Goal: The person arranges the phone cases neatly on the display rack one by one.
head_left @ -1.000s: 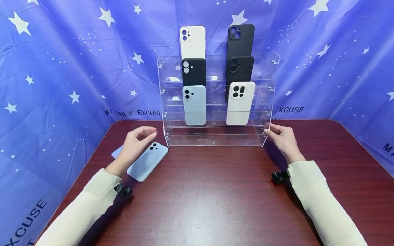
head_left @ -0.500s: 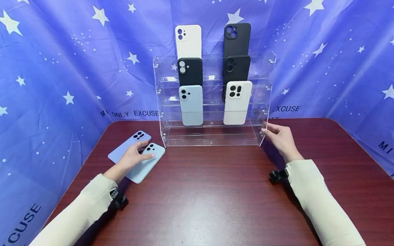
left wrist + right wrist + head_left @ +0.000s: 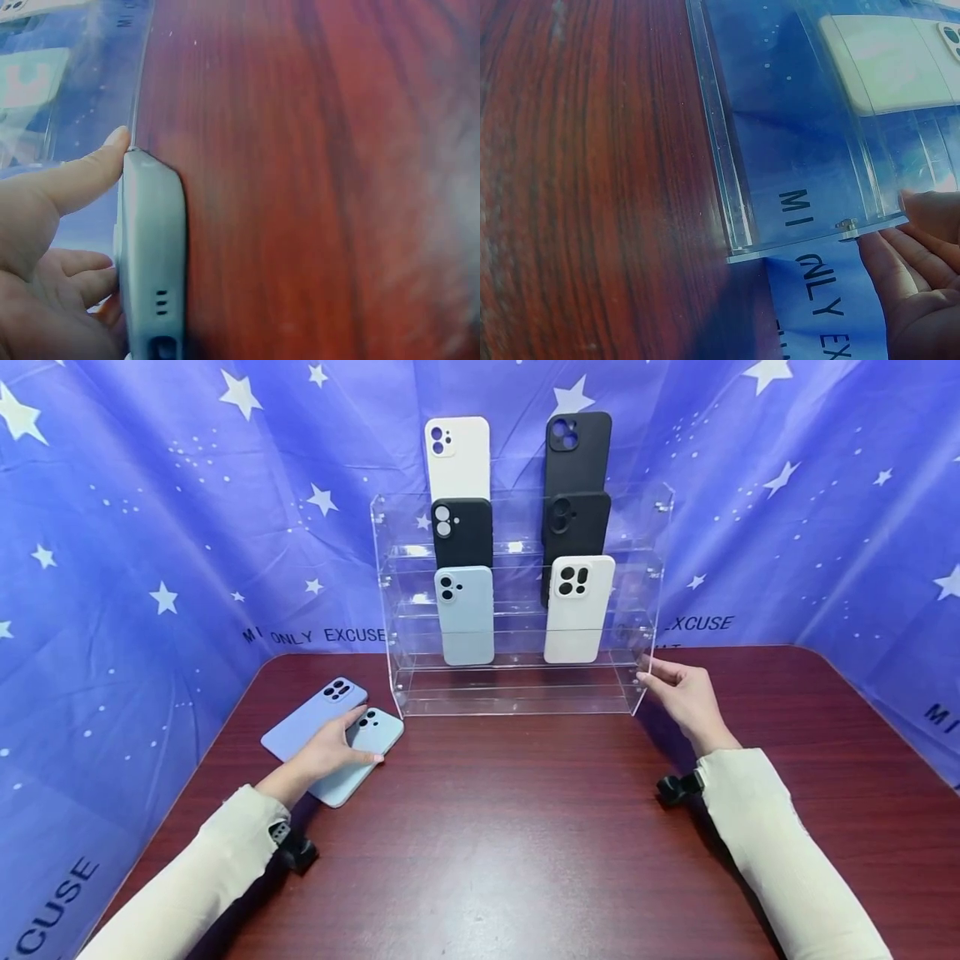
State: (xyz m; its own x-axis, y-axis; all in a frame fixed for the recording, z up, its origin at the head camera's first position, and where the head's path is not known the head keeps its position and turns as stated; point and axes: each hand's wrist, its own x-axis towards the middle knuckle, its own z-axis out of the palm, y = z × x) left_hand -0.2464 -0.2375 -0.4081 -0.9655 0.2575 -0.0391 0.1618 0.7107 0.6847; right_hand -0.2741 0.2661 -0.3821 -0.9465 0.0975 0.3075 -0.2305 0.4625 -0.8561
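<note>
My left hand (image 3: 330,752) spans a pale blue phone case (image 3: 388,728) lying flat on the table. The thumb is at its right edge and the other fingers reach to its far side, gripping it across. In the left wrist view, the thumb touches a corner of the case (image 3: 154,240). Partly beside it lies a lavender-blue phone case (image 3: 300,722). At the clear acrylic display rack (image 3: 517,703), my right hand (image 3: 690,702) pinches the lower right side panel between thumb and fingers, as the right wrist view also shows.
In the rack's left column stand a white case (image 3: 459,460), a black case (image 3: 476,539) and a light blue case (image 3: 471,631). The right column holds two black cases, the upper (image 3: 588,460) among them, and a white case (image 3: 585,627). A starry curtain (image 3: 150,527) surrounds the table (image 3: 495,827).
My left hand has come down from above the cases onto the pale blue one, and its thumb has shifted to the right edge. The right hand stays at the rack.
</note>
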